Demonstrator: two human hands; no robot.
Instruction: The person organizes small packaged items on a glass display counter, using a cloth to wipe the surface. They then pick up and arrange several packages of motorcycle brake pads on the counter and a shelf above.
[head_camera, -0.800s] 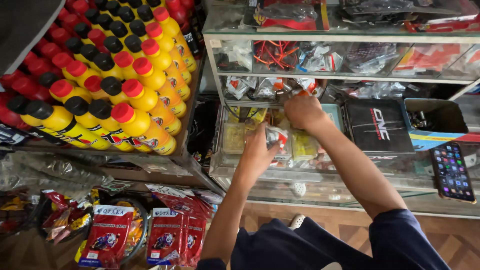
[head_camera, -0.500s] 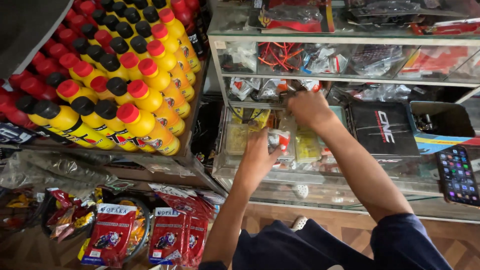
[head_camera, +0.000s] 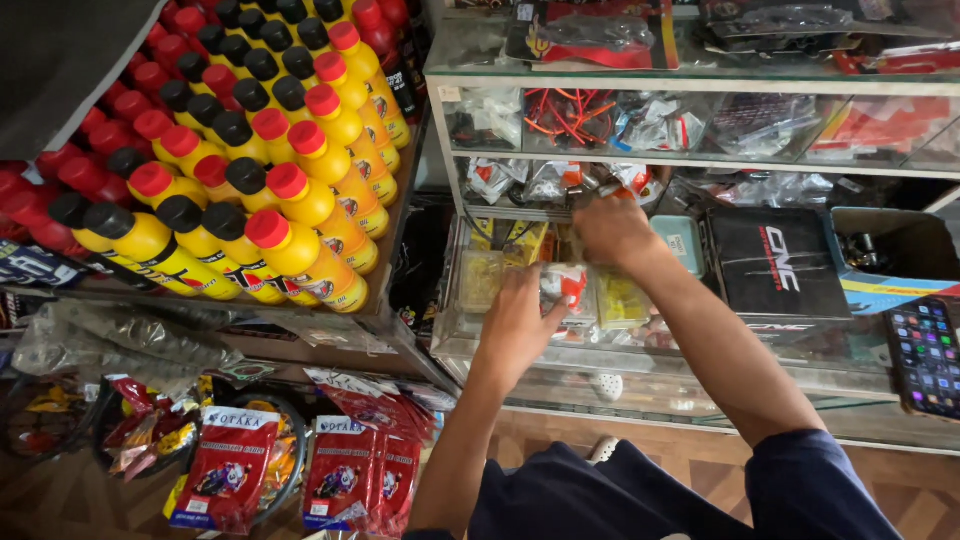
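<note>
Small red-and-white packet (head_camera: 565, 285) sits inside the glass showcase (head_camera: 700, 375), on a low shelf among yellow packets (head_camera: 622, 300). Left hand (head_camera: 520, 325) rests on it, fingers curled around its edge, likely to pull it out from the tight pile. I cannot tell which way its long side runs. Right hand (head_camera: 612, 232) reaches deeper in; I cannot tell if its fingers are closed. Yellow bottles (head_camera: 300, 245) with red caps fill the rack nearby.

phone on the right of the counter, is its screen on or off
On: the phone lies face up on the glass counter, its screen lit with rows of coloured app icons.
</note>
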